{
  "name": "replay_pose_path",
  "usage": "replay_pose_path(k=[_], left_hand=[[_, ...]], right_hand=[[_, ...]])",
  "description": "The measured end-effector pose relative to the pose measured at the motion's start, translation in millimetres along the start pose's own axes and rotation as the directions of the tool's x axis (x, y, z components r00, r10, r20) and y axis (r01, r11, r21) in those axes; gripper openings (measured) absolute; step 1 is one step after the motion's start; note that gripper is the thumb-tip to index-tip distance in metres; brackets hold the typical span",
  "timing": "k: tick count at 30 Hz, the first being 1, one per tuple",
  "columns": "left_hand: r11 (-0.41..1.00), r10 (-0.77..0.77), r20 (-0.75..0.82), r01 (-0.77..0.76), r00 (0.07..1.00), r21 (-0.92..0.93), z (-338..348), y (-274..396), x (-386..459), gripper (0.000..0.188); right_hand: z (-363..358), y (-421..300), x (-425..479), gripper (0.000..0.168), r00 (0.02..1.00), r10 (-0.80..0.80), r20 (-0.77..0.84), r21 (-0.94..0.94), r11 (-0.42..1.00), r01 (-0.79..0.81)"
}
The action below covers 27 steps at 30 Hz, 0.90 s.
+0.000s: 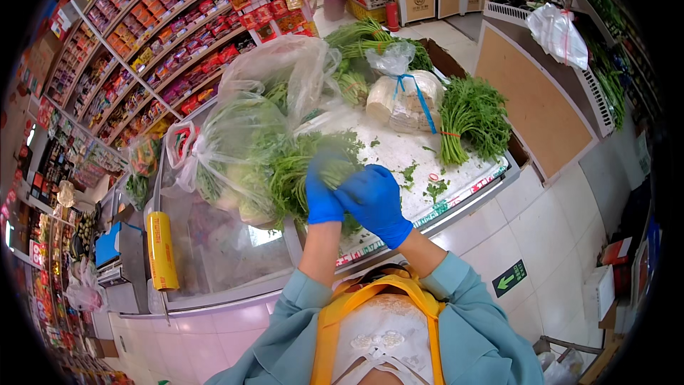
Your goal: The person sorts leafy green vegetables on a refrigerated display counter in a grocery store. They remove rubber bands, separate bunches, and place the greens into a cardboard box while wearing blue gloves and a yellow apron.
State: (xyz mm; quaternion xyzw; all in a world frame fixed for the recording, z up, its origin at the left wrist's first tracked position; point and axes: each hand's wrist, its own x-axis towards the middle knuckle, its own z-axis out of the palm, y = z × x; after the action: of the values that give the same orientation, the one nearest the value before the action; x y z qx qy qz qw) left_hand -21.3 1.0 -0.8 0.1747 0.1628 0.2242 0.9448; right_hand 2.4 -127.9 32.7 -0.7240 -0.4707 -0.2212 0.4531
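Observation:
My left hand, in a blue glove, is closed around the stems of a bunch of leafy greens. Against it, over the same stems, lies my gloved right hand, its fingers curled; motion blur and the glove hide what its fingertips grip. Scraps of leaf and a small red ring lie on the white board. Farther right rests a bunch of greens bound with a red band. Behind the board's middle sits a bagged white bundle with blue tape around it.
Clear plastic bags of vegetables crowd the left of my hands. More banded greens lie at the back. A yellow roll stands at the counter's left edge. A slanted brown panel rises at right.

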Motion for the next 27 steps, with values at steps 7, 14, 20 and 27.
replay_pose_path(k=[7,14,20,27], left_hand=[[0.960,-0.182,0.261,0.228,0.948,-0.160,-16,1,-1,0.033],[0.986,0.041,0.051,-0.049,0.998,0.157,-34,-13,12,0.041],[0.995,0.051,0.078,-0.057,0.996,0.078,-29,-3,6,0.040],[0.995,-0.045,0.083,0.052,0.996,-0.083,-14,10,-1,0.040]], right_hand=[[-5,11,8,0.029,0.998,0.046,0.039,0.235,0.970,-0.054],[15,4,21,0.037,0.995,-0.062,-0.082,0.112,0.991,0.071],[17,-4,22,0.029,0.991,-0.125,0.043,0.162,0.980,0.117],[-8,45,10,0.050,0.912,0.319,0.256,0.851,0.373,-0.369]])
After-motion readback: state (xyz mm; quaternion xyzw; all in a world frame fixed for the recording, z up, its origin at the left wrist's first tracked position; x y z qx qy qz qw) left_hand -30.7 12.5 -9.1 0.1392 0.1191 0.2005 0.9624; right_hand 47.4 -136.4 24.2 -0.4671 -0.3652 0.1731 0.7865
